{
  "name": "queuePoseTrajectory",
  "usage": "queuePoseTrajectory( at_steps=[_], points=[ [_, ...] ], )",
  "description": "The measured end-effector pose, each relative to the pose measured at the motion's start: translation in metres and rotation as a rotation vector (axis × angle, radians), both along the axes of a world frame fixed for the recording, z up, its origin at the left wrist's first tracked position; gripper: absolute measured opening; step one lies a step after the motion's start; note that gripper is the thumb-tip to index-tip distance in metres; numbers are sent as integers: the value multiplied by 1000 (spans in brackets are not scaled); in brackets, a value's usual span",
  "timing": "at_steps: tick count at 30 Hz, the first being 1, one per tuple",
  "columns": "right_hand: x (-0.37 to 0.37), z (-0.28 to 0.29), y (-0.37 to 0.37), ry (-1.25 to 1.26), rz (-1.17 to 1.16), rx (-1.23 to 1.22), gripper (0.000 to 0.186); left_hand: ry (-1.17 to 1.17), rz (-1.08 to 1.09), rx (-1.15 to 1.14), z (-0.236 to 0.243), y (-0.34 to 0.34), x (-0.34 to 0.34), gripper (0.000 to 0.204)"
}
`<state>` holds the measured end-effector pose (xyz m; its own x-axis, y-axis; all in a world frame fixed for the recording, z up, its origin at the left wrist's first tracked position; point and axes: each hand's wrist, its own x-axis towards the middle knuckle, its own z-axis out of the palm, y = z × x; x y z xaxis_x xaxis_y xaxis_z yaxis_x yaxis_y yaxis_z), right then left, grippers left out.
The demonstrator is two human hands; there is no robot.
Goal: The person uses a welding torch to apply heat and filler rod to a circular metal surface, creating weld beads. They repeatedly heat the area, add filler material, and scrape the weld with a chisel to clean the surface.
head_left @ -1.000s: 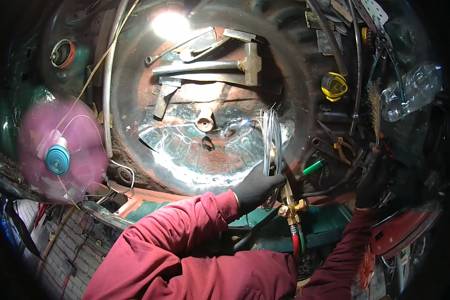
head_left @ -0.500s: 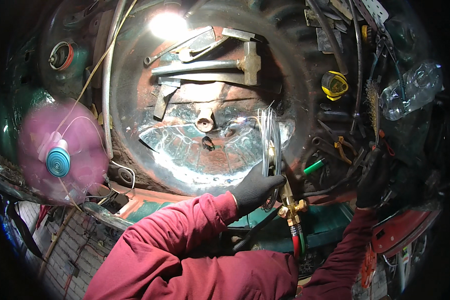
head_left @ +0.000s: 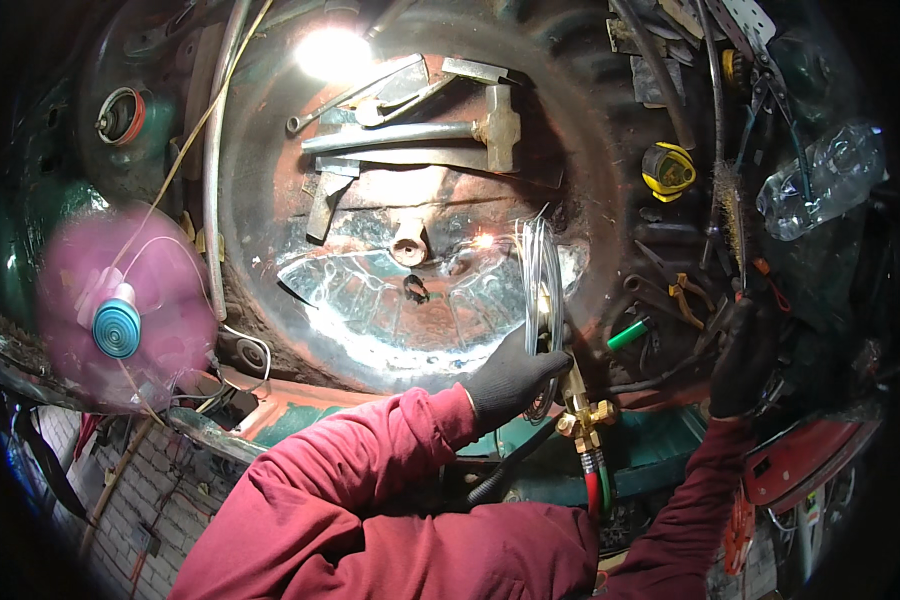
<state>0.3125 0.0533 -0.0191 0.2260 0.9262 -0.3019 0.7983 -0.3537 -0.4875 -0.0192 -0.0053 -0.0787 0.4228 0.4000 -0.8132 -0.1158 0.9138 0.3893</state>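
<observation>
Locate the brass torch and looped wire clasped together in the left hand, over the near edge of the round well. Expect a rigid, fairly heavy torch, best held ahead of the valves, and light, springy wire, best gripped around all loops. Farther right, find the right hand at the wire brush, grip too dark to tell, near the pliers.

we're in maroon sleeves, deeply creased, with snug cuffs, and dark grey gloves over left hand and right hand!
</observation>
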Motion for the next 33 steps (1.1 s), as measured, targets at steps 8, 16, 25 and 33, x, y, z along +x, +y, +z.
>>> queuePoseTrajectory(
  at_steps=[8, 16, 25, 33],
  points=[
    [-52, -2, -3, 190, 334, -199, 38, 76, 139, -14, 43, -7, -30, 26],
    [-155, -71, -13, 7, 713, -538, 54, 247, 311, 273, 109, -44, -65, 32],
    [-153, -124, -8, -174, 663, -570, 38, 180, 486, 82, 107, -40, -58, 30],
    [-164, -130, -6, -109, 791, -669, 49, 180, 504, 132, 106, -49, -60, 29]
  ],
)
